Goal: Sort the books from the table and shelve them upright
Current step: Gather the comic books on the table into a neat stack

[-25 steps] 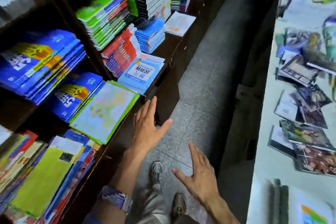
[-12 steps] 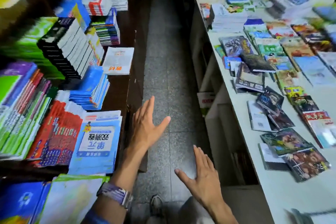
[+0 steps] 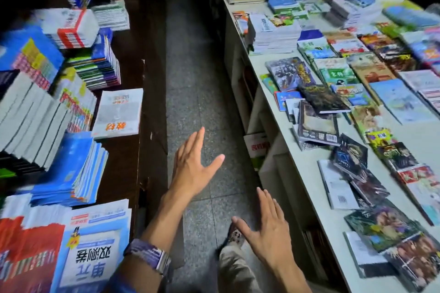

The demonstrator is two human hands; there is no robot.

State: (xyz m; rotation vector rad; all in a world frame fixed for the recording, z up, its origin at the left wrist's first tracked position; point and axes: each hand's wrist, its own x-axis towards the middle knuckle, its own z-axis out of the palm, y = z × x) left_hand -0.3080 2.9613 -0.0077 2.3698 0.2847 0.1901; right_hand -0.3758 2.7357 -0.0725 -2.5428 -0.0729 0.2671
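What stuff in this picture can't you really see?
- Head view: books at the far end of the white table are too blurred to read.
- The blue stack and others on the left run off the frame's edge.
- The shoe is partly hidden by the right hand.
- Beyond the left hand, the aisle is too dark.

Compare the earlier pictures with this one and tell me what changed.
The view swung right, from the dark shelf of stacked books toward the aisle and the white table spread with books, now mostly in sight. Nothing was taken hold of or let go. The left hand and right hand stayed as they were: fingers straight, empty, held out over the floor, the left one further forward.
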